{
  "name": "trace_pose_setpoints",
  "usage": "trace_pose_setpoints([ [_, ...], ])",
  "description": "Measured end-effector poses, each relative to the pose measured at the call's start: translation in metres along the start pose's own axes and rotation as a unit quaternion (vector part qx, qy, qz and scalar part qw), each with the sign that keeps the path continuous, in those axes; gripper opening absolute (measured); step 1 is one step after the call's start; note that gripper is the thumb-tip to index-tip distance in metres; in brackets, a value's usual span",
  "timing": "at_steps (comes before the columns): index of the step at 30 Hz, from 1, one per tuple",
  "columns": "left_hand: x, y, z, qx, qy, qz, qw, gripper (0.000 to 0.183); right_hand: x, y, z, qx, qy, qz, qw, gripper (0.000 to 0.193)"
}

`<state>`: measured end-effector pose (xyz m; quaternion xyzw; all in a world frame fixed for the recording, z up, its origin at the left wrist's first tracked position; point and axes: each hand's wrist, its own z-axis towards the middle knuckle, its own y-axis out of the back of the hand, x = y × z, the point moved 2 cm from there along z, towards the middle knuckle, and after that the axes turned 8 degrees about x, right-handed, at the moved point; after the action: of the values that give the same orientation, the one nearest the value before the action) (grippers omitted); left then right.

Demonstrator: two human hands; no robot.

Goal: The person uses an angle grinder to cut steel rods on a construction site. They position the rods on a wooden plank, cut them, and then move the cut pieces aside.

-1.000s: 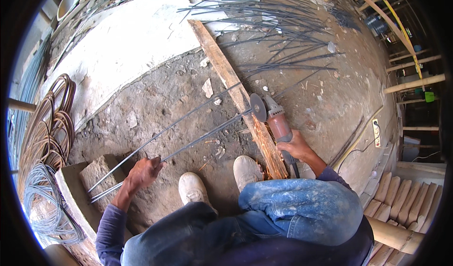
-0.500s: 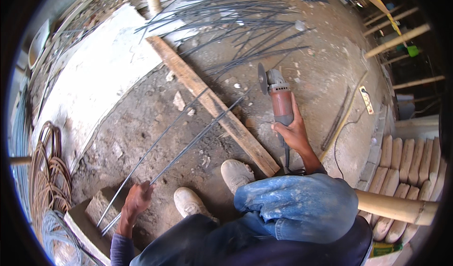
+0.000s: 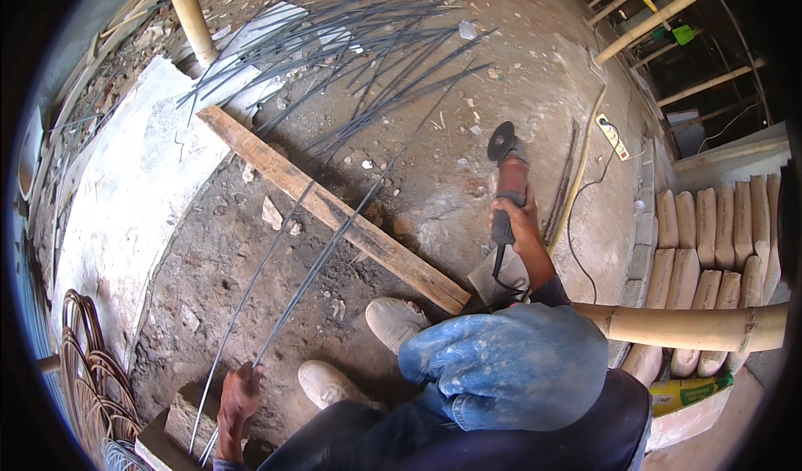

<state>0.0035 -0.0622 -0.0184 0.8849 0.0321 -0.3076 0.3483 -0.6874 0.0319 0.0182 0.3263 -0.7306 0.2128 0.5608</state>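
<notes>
An angle grinder (image 3: 512,177) with a red body and a dark cutting disc is in my right hand (image 3: 526,225). My fingers wrap round its grey handle, and the disc points away from me, over the ground beyond the plank. My left hand (image 3: 239,400) is closed on thin steel rods (image 3: 324,259) near their close end. These lie slantwise across a worn wooden plank (image 3: 401,259), and another single rod (image 3: 251,286) runs beside them on the left. Close to my left wrist, the rods' near ends lie by a concrete block (image 3: 185,417).
Many loose steel rods (image 3: 376,53) lie spread at the far side, near a bamboo post (image 3: 190,20). Coiled rods (image 3: 92,362) sit at the left. On the right are a power strip (image 3: 614,137) with its cable, stacked sacks (image 3: 706,220) and a thick bamboo pole (image 3: 685,325).
My view has shifted. The grinder has turned, so its disc shows its face instead of its edge, and it sits farther from the rods. My left hand still grips the rods.
</notes>
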Motion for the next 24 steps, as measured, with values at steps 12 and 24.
trace_pose_setpoints([
  [12, 0.028, -0.009, 0.0, 0.006, -0.056, -0.015, 0.998, 0.03, -0.041, 0.098, 0.062, 0.0, -0.026, 0.347, 0.938, 0.037],
  [24, -0.001, 0.0, -0.004, -0.022, -0.019, -0.009, 1.0, 0.023, -0.068, 0.116, 0.065, 0.021, -0.037, 0.422, 0.906, 0.045],
])
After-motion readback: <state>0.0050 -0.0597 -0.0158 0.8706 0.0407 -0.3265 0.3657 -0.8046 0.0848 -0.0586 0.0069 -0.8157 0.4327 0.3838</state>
